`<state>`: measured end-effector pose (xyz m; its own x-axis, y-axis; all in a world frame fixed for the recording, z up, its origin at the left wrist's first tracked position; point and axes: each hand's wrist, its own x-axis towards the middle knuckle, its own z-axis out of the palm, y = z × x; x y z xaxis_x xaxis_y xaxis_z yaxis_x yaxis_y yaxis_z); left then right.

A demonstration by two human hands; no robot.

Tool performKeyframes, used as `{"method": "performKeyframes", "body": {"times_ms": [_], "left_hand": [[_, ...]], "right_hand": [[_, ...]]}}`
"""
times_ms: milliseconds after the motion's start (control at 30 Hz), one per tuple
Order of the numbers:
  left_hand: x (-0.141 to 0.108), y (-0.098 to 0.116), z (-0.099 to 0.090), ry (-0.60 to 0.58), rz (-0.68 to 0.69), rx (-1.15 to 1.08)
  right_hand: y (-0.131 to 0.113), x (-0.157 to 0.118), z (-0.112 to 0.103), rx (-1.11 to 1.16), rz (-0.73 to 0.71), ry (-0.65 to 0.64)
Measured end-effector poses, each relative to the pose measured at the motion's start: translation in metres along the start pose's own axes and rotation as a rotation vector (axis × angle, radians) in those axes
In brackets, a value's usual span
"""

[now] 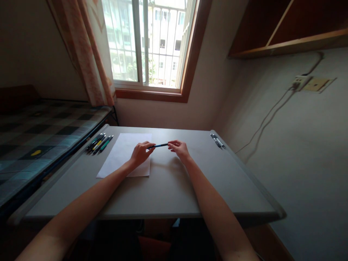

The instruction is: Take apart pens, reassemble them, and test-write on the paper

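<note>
A slim dark pen with a blue barrel point(161, 145) is held level above the table, stretched between both hands. My left hand point(141, 152) pinches its left end, over the right side of a white sheet of paper point(116, 156). At the other end, the fingertips of my right hand point(179, 148) are closed on the pen's tip. Left of the paper lies a bunch of several pens point(99, 144), dark, yellow and green. A smaller group of pens point(217, 141) rests by the table's far right edge.
The grey table point(217, 188) has raised side edges. To the left stands a bed with a checked mattress point(54, 127). Behind are a barred window point(160, 43) and a curtain point(84, 54). A cord point(261, 125) hangs from the socket on the right wall.
</note>
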<state>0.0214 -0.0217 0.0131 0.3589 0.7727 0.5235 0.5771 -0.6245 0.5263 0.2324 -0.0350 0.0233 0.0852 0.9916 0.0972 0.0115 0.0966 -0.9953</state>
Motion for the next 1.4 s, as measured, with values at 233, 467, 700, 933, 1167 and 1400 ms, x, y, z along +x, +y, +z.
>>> {"method": "performKeyframes", "body": {"times_ms": [233, 467, 700, 933, 1167, 1400], "left_hand": [[-0.0008, -0.0009, 0.0039, -0.022, 0.174, 0.054], [-0.0029, 0.0018, 0.0011, -0.015, 0.100, 0.190], [-0.0022, 0.0036, 0.0009, 0.001, 0.074, 0.181], [-0.0016, 0.0033, 0.0003, -0.035, 0.081, 0.186], [-0.0020, 0.0014, 0.0008, -0.028, 0.083, 0.197], [-0.0015, 0.0007, 0.0024, -0.016, 0.083, 0.169]], "right_hand": [[-0.0007, -0.0051, 0.0051, -0.005, -0.033, -0.095], [-0.0004, -0.0078, 0.0097, -0.046, -0.011, -0.153], [0.0053, -0.0024, 0.0071, -0.085, 0.027, -0.091], [0.0044, -0.0027, 0.0061, -0.083, -0.005, -0.118], [0.0020, -0.0042, 0.0058, -0.082, -0.045, -0.144], [0.0029, -0.0022, 0.0067, -0.107, 0.015, -0.099]]}}
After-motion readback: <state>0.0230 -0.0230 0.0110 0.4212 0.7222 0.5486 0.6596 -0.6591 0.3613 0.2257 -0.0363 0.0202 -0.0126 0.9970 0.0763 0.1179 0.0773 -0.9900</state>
